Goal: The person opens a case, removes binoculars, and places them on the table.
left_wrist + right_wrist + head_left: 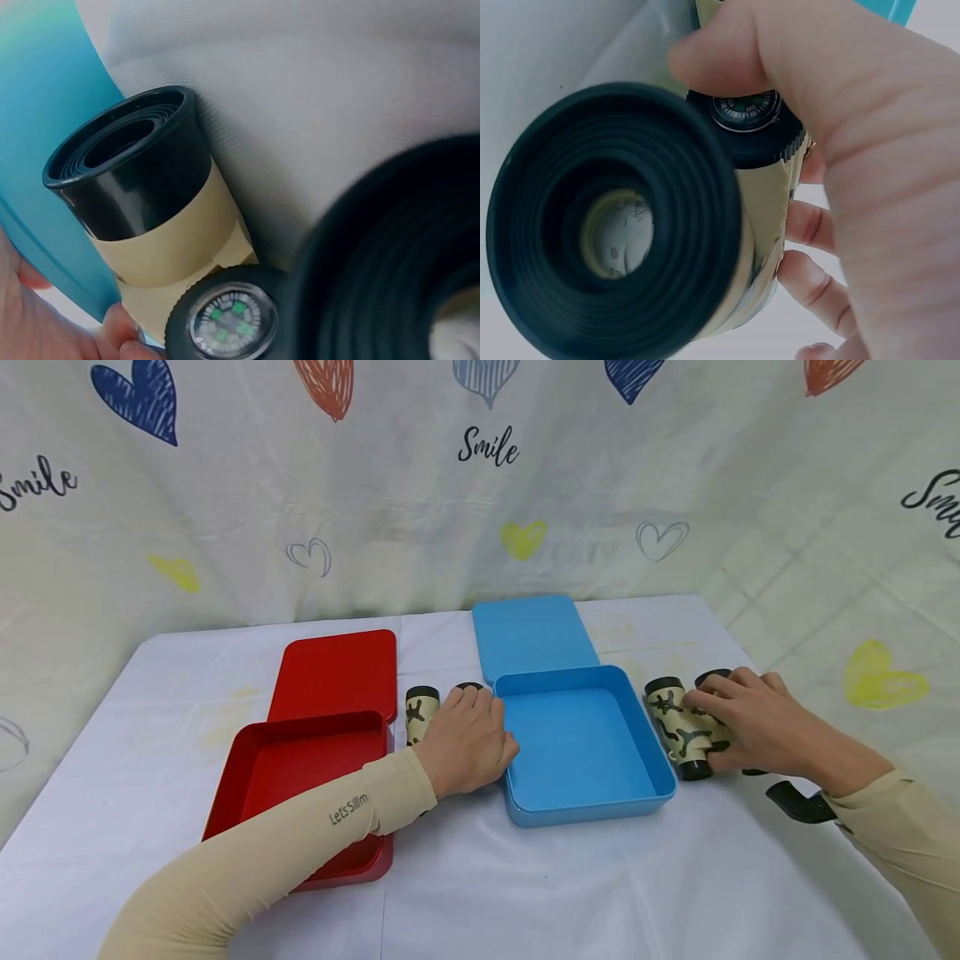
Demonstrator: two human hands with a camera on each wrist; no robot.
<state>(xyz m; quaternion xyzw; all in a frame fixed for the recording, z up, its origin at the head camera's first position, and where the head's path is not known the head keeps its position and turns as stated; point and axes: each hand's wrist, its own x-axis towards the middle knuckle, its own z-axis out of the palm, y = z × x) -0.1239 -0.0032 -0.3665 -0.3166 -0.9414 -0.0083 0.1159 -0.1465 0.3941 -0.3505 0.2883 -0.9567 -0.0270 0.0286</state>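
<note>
Between the red box and the blue box lies a pair of camouflage binoculars [422,710] with black eyecups. My left hand [467,739] grips it from above and hides much of it. In the left wrist view, fingertips [124,330] press against a tan barrel [169,255] beside a small compass [234,321]. To the right of the blue box, my right hand [757,722] holds a second pair of camouflage binoculars [675,722]. The right wrist view shows the thumb [724,56] at its compass [744,109] and fingers along the far side.
On the left stands a red box [300,756], with its red lid [337,672] lying behind. The blue box [577,743] stands at centre, and a blue lid [532,635] lies behind it. A black strap-like piece [801,802] shows by the right wrist. A printed cloth [405,502] hangs behind the table.
</note>
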